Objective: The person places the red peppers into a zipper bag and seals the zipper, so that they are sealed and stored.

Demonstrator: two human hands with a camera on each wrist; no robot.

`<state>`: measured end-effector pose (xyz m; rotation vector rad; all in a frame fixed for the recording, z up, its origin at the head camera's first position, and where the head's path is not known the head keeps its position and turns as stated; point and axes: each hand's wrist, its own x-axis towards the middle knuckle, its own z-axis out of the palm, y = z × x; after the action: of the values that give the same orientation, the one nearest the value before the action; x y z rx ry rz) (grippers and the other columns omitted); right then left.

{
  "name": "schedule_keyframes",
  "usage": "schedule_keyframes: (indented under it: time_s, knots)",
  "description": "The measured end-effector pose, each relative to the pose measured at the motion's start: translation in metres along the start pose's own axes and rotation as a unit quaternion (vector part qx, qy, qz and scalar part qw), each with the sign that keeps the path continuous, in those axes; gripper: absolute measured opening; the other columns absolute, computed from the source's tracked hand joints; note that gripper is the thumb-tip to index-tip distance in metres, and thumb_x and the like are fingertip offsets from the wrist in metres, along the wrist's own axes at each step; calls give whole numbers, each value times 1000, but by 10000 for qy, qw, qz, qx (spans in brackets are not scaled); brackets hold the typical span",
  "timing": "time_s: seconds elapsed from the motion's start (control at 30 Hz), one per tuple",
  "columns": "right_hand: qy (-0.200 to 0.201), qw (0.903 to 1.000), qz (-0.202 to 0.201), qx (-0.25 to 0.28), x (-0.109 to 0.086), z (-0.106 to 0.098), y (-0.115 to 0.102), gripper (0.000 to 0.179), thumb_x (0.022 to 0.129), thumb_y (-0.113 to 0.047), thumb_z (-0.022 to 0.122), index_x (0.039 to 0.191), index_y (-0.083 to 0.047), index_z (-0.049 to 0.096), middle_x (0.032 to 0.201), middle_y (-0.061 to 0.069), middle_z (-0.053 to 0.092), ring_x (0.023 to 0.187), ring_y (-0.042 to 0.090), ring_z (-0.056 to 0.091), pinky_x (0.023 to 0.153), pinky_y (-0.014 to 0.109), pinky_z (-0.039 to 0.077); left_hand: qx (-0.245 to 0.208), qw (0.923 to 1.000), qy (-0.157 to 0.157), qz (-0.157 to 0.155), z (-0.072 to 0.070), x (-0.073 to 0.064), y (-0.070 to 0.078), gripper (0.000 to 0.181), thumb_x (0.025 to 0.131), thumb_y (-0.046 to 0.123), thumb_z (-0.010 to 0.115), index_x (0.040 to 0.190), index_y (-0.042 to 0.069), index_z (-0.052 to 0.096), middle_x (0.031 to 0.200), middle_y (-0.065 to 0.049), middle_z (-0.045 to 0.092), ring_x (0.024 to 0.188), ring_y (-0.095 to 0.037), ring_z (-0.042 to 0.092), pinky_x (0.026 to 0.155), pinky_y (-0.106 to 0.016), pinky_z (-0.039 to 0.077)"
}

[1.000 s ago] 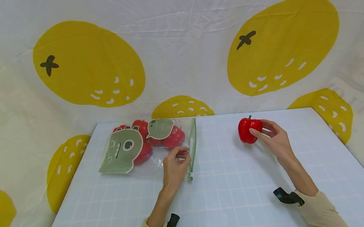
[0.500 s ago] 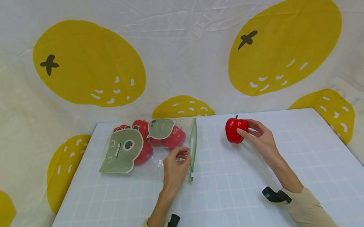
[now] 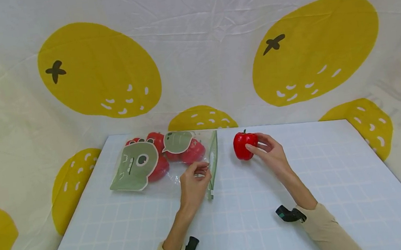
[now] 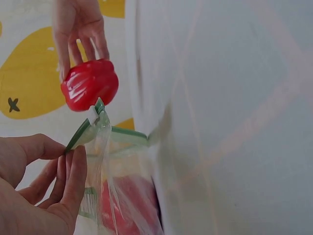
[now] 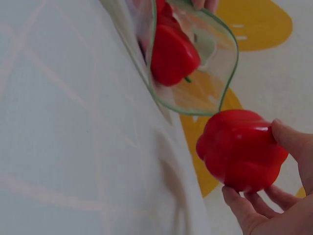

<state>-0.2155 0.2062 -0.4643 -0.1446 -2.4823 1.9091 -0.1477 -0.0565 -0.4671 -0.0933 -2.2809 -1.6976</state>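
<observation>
My right hand (image 3: 272, 152) holds a red bell pepper (image 3: 244, 145) by its side between thumb and fingers, stem up, just right of the bag's mouth. A clear zip bag (image 3: 171, 181) with green cartoon prints lies on the table, its green-edged opening facing right. My left hand (image 3: 194, 182) pinches the upper edge of that opening, as the left wrist view shows at the green rim (image 4: 77, 134). The mouth gapes in the right wrist view, with another red pepper (image 5: 171, 56) inside. Several red peppers fill the bag's far part, partly hidden by the prints.
The white table (image 3: 255, 225) has a pale grid pattern. Behind it hangs a white cloth (image 3: 208, 59) with big yellow fruit prints, close to the table's back edge. A black device (image 3: 290, 214) sits on the right wrist, and another black device (image 3: 190, 247) on the left.
My right hand has carried the red bell pepper steadily leftward, from the right part of the table to near the bag's opening. The left hand and the bag have stayed in place.
</observation>
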Motion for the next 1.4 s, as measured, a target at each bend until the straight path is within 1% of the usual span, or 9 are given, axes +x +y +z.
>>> schedule_keyframes:
  time_s: [0.2, 0.4, 0.67, 0.83, 1.07, 1.23, 1.4]
  knots:
    - [-216, 9997, -63, 72, 1, 17, 1, 77, 87, -44, 81, 151, -19, 46, 151, 6, 50, 136, 28, 49, 100, 41, 55, 7, 10000, 60, -46, 0, 0, 1, 17, 89, -2, 74, 105, 3, 74, 93, -7, 72, 82, -19, 69, 76, -28, 62]
    - [-501, 9986, -113, 114, 4, 32, 1, 73, 88, -42, 80, 150, -19, 47, 150, 5, 51, 135, 28, 50, 101, 44, 54, 58, 9999, 65, -148, 0, 1, 4, 20, 89, 0, 75, 108, 4, 74, 97, -7, 73, 85, -19, 70, 79, -27, 61]
    - [-877, 9957, -278, 92, 6, 52, 0, 73, 88, -39, 81, 149, -18, 48, 150, 6, 51, 136, 29, 50, 102, 45, 53, 92, 9998, 156, -43, 0, 0, 5, 21, 89, -1, 75, 110, 2, 74, 98, -8, 73, 86, -20, 70, 79, -28, 62]
    - [-1179, 9920, -437, 123, 6, 63, -2, 74, 89, -38, 81, 151, -17, 48, 149, 7, 52, 135, 31, 51, 102, 46, 53, 134, 9997, 179, 29, 0, -1, 5, 23, 88, 0, 76, 111, 3, 73, 101, -8, 73, 87, -20, 70, 80, -29, 62]
    - [-1678, 9841, -564, 149, 7, 70, -7, 74, 92, -33, 78, 155, -14, 43, 153, 9, 49, 138, 33, 48, 104, 47, 52, 52, 9999, 143, 73, 1, -1, 5, 22, 89, 1, 76, 111, 4, 73, 100, -7, 73, 86, -20, 69, 79, -30, 62]
    - [-1880, 9794, -712, 189, 9, 69, -7, 71, 93, -29, 77, 154, -14, 44, 152, 8, 50, 138, 33, 49, 105, 47, 51, 45, 9999, 124, 82, 1, 0, 6, 23, 88, 0, 77, 111, 4, 73, 101, -7, 73, 87, -20, 69, 80, -31, 62]
    - [-2154, 9727, -845, 173, 10, 66, -6, 69, 93, -28, 77, 153, -15, 46, 151, 8, 50, 137, 33, 49, 103, 45, 53, 29, 9997, 152, 172, 1, 0, 6, 23, 88, 0, 77, 111, 4, 73, 100, -8, 73, 87, -21, 69, 80, -32, 62]
